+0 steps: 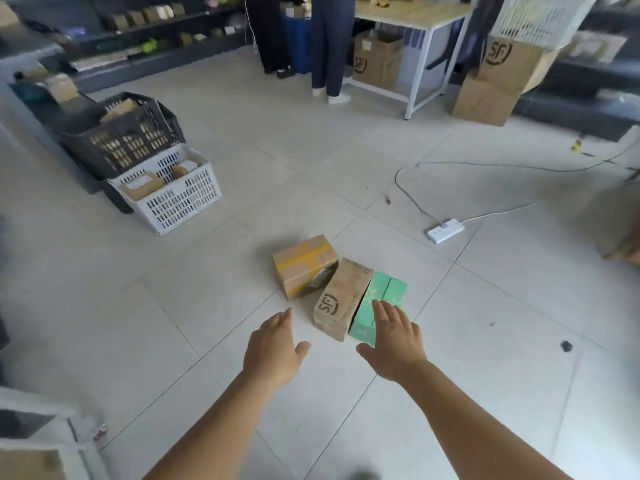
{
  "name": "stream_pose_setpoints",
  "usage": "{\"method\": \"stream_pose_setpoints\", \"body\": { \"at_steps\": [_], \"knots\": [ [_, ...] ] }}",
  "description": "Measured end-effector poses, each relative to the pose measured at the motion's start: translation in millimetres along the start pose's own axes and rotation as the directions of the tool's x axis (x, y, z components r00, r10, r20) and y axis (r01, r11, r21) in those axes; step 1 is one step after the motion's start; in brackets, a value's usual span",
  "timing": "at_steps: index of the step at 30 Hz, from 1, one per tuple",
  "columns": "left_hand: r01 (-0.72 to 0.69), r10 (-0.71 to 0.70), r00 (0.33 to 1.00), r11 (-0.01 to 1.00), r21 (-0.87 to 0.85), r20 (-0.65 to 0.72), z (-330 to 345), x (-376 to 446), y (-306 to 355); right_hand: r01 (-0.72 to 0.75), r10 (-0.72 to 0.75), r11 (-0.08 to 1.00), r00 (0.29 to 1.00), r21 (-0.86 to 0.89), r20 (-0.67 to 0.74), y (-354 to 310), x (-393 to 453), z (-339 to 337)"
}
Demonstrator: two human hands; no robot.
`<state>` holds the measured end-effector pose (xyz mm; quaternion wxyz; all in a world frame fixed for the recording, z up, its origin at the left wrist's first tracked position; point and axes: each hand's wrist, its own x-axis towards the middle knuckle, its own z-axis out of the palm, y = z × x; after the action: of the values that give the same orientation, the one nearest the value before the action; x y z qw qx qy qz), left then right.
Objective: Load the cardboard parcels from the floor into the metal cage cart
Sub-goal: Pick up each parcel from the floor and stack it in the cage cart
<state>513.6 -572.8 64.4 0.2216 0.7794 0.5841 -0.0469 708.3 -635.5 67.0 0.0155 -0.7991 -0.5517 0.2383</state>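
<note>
Both hands reach out low in the middle of the frame, and both are released, with flat fingers and nothing held. The left hand (273, 351) hangs over the bare floor (225, 258), just left of the boxes. The right hand (394, 344) is over the near end of the green box (382, 299); I cannot tell if it touches it.

Three parcels lie on the floor in the middle of the frame. The green box lies side by side with a brown box (341, 299) that has black letters on its side, and the two touch. A taped box (304, 266) with yellow tape sits just above and left of them, touching the brown box at a corner.

Pale big tiles cover the floor. A white power strip (445, 231) lies to the right of the middle, with a thin cord (408, 194) looping away to the right edge.

At the left, a white basket (180, 199) holds small brown parcels. A black basket (121, 140) sits tilted behind it, also with small parcels inside.

Dark shelves (138, 26) with little boxes run along the upper left. At the top middle, two people's legs (329, 46) stand by a white bench (419, 26). A big open box (375, 60) sits under the bench. At the upper right, two big boxes (495, 81) are stacked, with a white basket on top.
</note>
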Motion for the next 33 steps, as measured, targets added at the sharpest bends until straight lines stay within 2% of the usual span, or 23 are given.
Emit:
{"method": "stream_pose_setpoints", "body": {
  "at_steps": [5, 9, 15, 19, 26, 33],
  "knots": [
    [-0.007, 0.007, 0.998, 1.0, -0.003, 0.06, 6, 70, 21, -0.1, 0.099, 0.994, 0.995, 0.053, 0.018, 33, 60, -4],
    [0.023, -0.023, 0.996, 1.0, 0.008, 0.091, 11, 138, 42, -0.128, 0.121, 0.986, 0.99, 0.107, 0.066, 55, 127, -7],
    [0.138, -0.137, 0.98, 0.99, 0.001, 0.147, 24, 238, 65, -0.156, 0.134, 0.974, 0.981, 0.164, 0.138, 90, 231, -17],
    [0.249, -0.231, 0.957, 0.964, -0.093, 0.173, 47, 292, 66, -0.165, 0.134, 0.971, 0.975, 0.173, 0.179, 107, 299, -11],
    [0.507, -0.426, 0.852, 0.816, -0.278, 0.305, 132, 368, 50, -0.175, 0.129, 0.972, 0.954, 0.156, 0.269, 119, 416, 43],
    [0.714, -0.587, 0.7, 0.562, -0.417, 0.408, 239, 425, 24, -0.146, 0.114, 0.987, 0.935, 0.073, 0.334, 140, 513, 133]
  ]
}}
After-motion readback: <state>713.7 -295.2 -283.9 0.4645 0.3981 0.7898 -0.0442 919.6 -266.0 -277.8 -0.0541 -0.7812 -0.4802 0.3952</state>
